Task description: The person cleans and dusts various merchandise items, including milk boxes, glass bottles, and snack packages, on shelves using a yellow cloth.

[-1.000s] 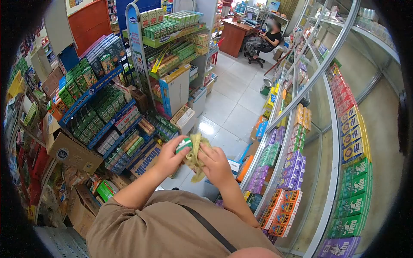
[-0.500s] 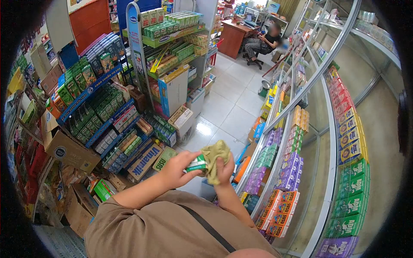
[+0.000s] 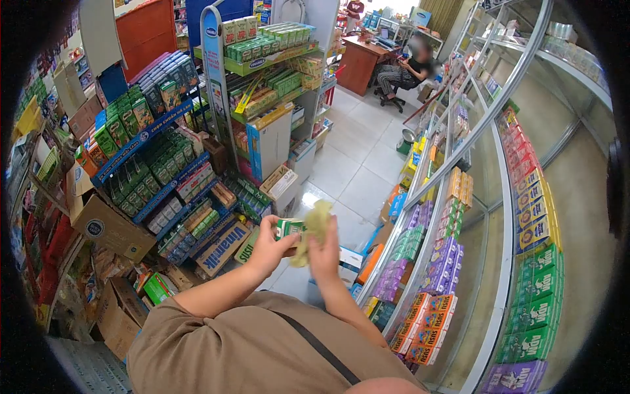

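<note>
Fingers of my left hand (image 3: 268,248) are closed round a small green-and-white carton (image 3: 287,228), held up in front of my chest. My right hand (image 3: 325,255) grips a crumpled yellow-green cloth (image 3: 317,222), slightly blurred by motion. The cloth sits against the right end of the carton and hides that part. Both hands are close together above the tiled floor, between the shelves on either side.
On the right stands a glass-and-metal display shelf (image 3: 489,262) with orange, purple and green packs. To the left are racks of green cartons (image 3: 138,187) and an open cardboard box (image 3: 121,315). A seated person (image 3: 413,69) is beside a wooden desk (image 3: 357,65) at the back.
Both hands have shifted slightly left with the carton and cloth. More of the carton's left end shows now, and the right hand's fingers have straightened upward along the cloth.
</note>
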`<state>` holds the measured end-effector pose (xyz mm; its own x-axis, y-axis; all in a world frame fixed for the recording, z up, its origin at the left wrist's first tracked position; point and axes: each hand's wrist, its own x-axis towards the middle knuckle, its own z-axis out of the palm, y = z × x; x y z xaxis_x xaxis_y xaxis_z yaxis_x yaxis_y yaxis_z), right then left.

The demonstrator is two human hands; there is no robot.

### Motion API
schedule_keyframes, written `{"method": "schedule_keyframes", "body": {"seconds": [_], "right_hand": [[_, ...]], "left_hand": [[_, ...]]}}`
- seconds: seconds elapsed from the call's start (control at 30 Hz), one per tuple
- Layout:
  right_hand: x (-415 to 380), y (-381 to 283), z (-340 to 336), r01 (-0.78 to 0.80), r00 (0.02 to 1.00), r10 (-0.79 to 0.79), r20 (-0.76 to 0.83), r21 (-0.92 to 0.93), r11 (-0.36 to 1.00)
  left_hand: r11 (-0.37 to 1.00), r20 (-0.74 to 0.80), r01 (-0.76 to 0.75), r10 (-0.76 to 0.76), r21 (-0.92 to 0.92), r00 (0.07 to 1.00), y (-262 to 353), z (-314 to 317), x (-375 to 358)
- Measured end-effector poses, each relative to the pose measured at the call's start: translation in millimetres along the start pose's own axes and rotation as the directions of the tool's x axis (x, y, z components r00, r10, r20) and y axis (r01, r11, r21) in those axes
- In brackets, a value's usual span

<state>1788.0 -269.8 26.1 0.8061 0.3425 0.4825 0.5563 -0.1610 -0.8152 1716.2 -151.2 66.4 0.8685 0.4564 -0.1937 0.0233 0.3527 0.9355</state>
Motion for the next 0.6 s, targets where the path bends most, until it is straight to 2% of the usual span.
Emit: {"method": "schedule_keyframes", "body": {"seconds": [0.1, 0.13, 0.17, 0.2, 0.27, 0.3, 0.4, 0.43, 0.5, 0.57, 0.6], "right_hand": [[-8, -5, 9, 0.261, 0.951, -0.215, 0.223, -0.209, 0.942], [-10, -5, 11, 0.276, 0.944, -0.218, 0.246, -0.235, 0.932], [-11, -4, 13, 0.292, 0.937, -0.222, 0.269, -0.26, 0.92], [-11, -4, 14, 0.311, 0.929, -0.226, 0.294, -0.286, 0.906], [-8, -8, 7, 0.311, 0.936, -0.23, 0.267, -0.321, 0.894], [-4, -9, 3, 0.316, 0.937, -0.236, 0.256, -0.34, 0.886], [0, 0, -3, 0.29, 0.957, -0.271, 0.104, -0.323, 0.901], [-1, 9, -4, 0.196, 0.98, -0.185, 0.068, -0.277, 0.941], [0, 27, -8, 0.001, 1.0, -0.001, 0.002, -0.174, 0.985], [6, 34, -12, -0.251, 0.967, 0.253, 0.003, 0.136, 0.958], [7, 36, -13, -0.368, 0.927, 0.375, 0.033, 0.288, 0.884]], "left_hand": [[0.996, -0.076, -0.04, 0.034, -0.075, 0.997, -17, -13, 16], [0.995, -0.104, -0.047, 0.038, -0.091, 0.994, -21, -17, 19], [0.995, -0.133, -0.088, 0.08, -0.054, 0.988, -29, -19, 24], [0.998, -0.112, -0.062, 0.062, 0.0, 0.992, -33, -22, 25], [0.995, -0.073, -0.018, 0.025, 0.098, 0.997, -40, -27, 27], [0.969, -0.078, -0.113, 0.133, 0.221, 0.988, -38, -22, 25], [0.95, -0.008, -0.121, 0.129, 0.287, 0.992, -25, -11, 13], [0.909, 0.022, -0.184, 0.189, 0.373, 0.982, -29, -10, 13], [0.868, 0.099, -0.237, 0.216, 0.435, 0.971, -28, -8, 3], [0.84, 0.143, -0.262, 0.22, 0.475, 0.965, -25, -8, -5], [0.83, 0.152, -0.299, 0.258, 0.471, 0.954, -25, -7, -5]]}}
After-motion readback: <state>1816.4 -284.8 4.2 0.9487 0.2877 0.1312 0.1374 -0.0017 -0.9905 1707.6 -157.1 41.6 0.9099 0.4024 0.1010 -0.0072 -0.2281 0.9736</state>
